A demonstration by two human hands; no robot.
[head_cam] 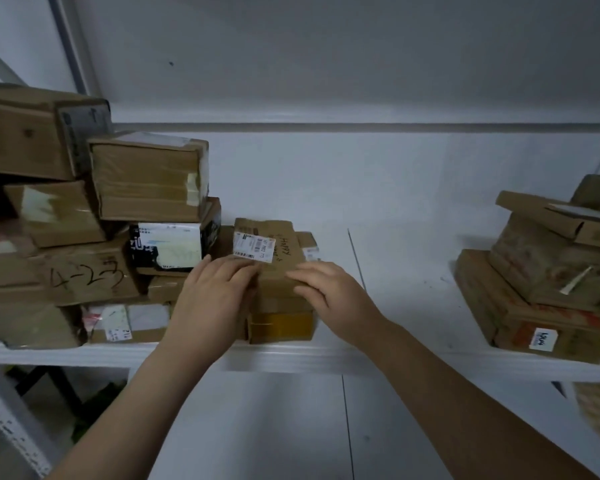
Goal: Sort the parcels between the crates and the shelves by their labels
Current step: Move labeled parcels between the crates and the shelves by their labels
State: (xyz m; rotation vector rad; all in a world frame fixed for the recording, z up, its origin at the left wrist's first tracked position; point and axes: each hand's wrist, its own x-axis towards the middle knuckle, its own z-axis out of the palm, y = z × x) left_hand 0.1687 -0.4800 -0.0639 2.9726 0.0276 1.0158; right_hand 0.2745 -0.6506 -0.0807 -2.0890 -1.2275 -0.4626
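L hand (215, 294), R hand (331, 294) touch labelled parcel (279, 252) on shelf (413, 271).

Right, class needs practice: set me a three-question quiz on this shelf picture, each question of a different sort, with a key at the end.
1. True or false: the left hand and the right hand both rest on the labelled parcel.
2. Pick one. That parcel lies: A) in a crate; B) on a stack with a yellow-taped box at the bottom; C) on the floor.
3. Fill the gap: the box marked "4-23" lies to the ___ of the hands.

Key: 1 true; 2 B; 3 left.
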